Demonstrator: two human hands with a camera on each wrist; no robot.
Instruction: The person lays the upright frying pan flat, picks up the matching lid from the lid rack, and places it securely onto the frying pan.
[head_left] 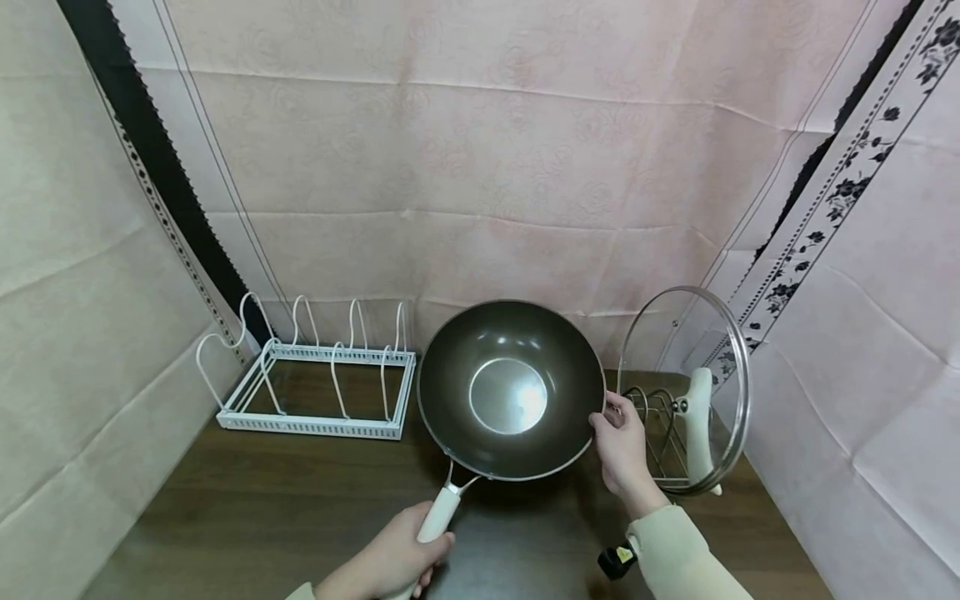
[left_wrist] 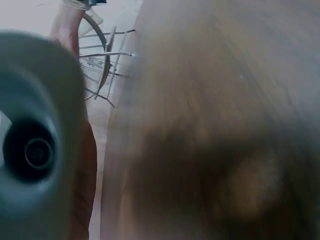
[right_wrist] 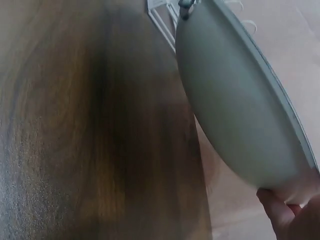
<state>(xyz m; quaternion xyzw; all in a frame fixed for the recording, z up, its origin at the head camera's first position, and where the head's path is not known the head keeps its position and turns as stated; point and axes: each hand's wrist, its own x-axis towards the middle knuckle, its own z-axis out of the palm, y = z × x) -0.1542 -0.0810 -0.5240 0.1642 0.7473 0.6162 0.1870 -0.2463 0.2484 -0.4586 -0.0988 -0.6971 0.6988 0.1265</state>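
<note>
A wok point(head_left: 510, 390) with a dark inside and a pale green outside is held up over the table, its bowl facing the head camera. The left hand point(head_left: 397, 546) grips its pale handle point(head_left: 441, 512); the handle's end with a hanging hole fills the near side of the left wrist view. At the wok's right rim the right hand point(head_left: 622, 446) pinches the edge between thumb and fingers. In the right wrist view, the wok's outer wall point(right_wrist: 235, 100) slants above the tabletop, with that hand's thumb point(right_wrist: 275, 205) against it.
On the left stands a white wire rack point(head_left: 315, 427) with upright loops. At the right a glass lid point(head_left: 738, 392) with a pale handle stands upright in a metal wire rack point(head_left: 663, 442). Patterned cloth point(head_left: 480, 150) hangs behind the wooden table point(head_left: 247, 508) and at both sides.
</note>
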